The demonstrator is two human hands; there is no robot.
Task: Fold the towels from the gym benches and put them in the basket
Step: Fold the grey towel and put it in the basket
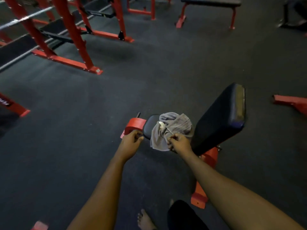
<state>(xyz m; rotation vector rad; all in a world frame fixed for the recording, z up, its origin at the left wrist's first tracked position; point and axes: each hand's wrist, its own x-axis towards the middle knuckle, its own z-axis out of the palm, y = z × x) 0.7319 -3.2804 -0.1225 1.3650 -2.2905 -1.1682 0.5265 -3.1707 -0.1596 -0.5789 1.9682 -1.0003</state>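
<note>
The right hand (178, 141) is closed in a pinch on the near edge of the grey towel (171, 128), crumpled on the bench seat (149, 126), presumably for lifting. The left hand (132, 140) is loosely curled, empty, beside the seat. No basket is visible.

The gray towel (171, 130) sits bunched on the desk (150, 127), covering most of the seat pad, and its folds hide its own shape and a small white patch too small to identify. The right hand (178, 141) curls over the towel's near edge, fingertips tucked out of sight, so the grip is unclear. The red racks (71, 35) at upper left are blurred and cut by the edge. A bare foot (145, 220) is cropped at the bottom.
</note>
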